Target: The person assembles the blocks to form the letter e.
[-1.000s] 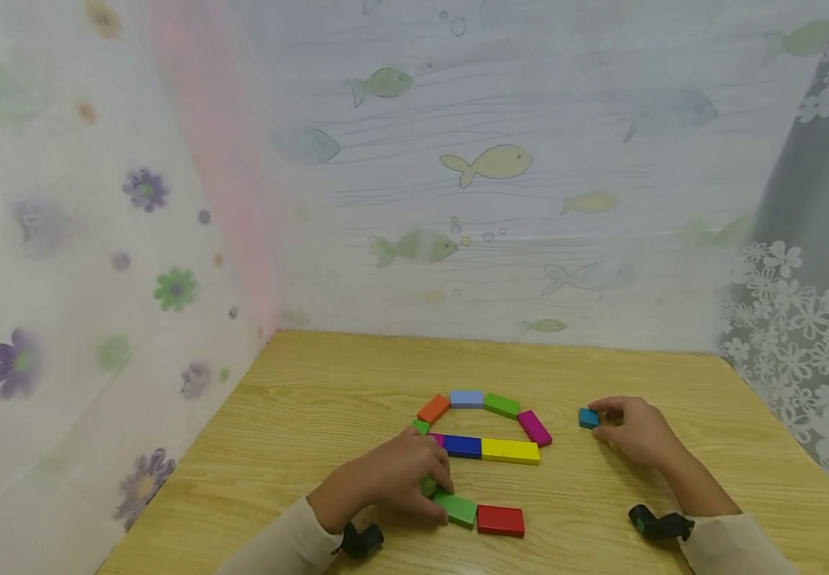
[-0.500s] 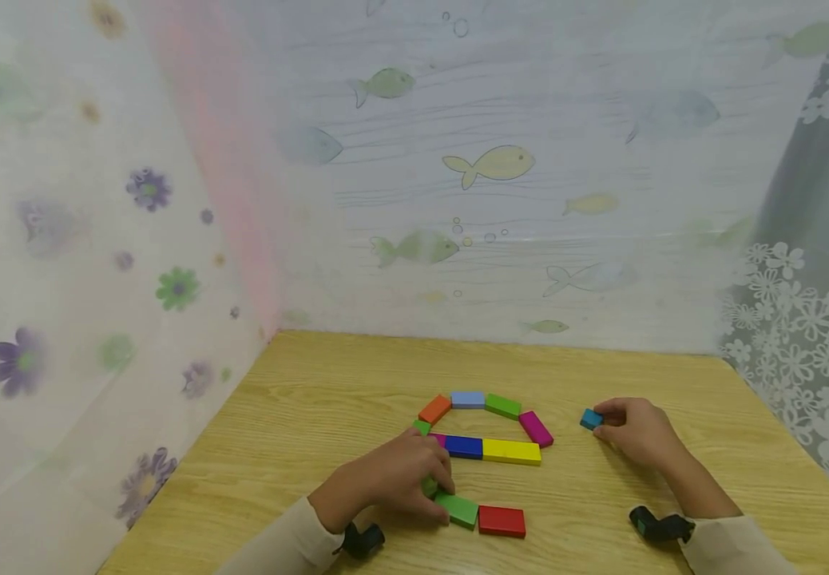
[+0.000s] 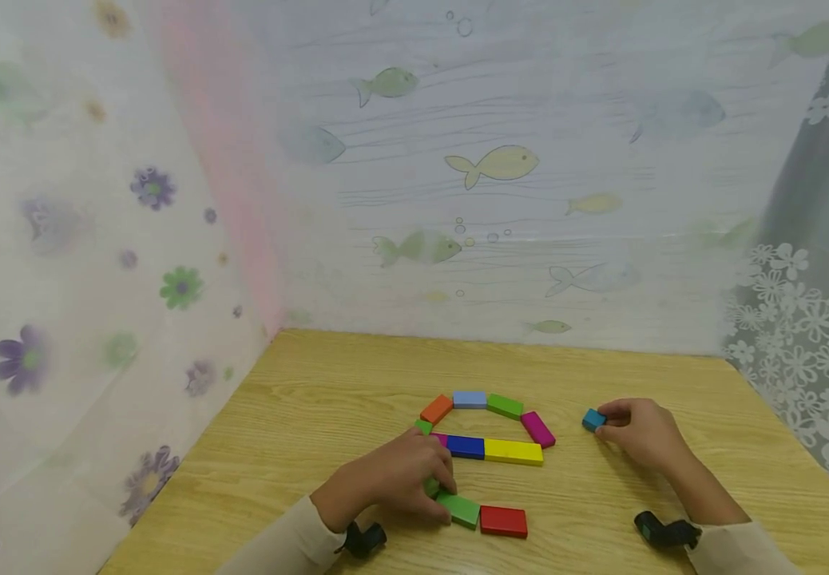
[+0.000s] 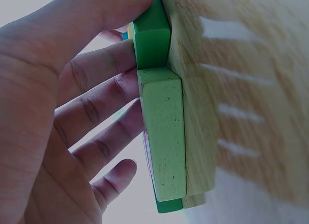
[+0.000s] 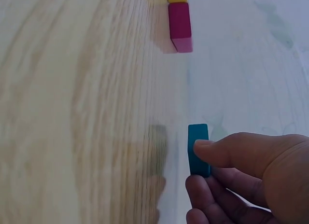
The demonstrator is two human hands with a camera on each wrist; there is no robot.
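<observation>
In the head view my right hand (image 3: 646, 431) pinches a small teal-blue block (image 3: 593, 420) between thumb and fingers. The right wrist view has that block (image 5: 197, 149) held just off the wooden surface. My left hand (image 3: 396, 477) rests over the left side of a block outline, hiding part of it. Seen from the left wrist, its thumb touches a green block (image 4: 153, 43), while fairly straight fingers lie against that block and a light green block (image 4: 163, 137). Close to this hand are a light green block (image 3: 459, 509) and a red block (image 3: 504, 521).
On the wooden table (image 3: 343, 375), orange (image 3: 437, 409), pale blue (image 3: 470, 399), green (image 3: 505, 406) and magenta (image 3: 538, 429) blocks form an arc. Below it, dark blue (image 3: 466, 447) and yellow (image 3: 513, 451) blocks make a straight row. A fish-patterned curtain (image 3: 501, 271) hangs behind.
The right hand keeps its pinch on the teal-blue block, which turns slightly. The left hand stays over the same blocks. The whole head view drifts slightly.
</observation>
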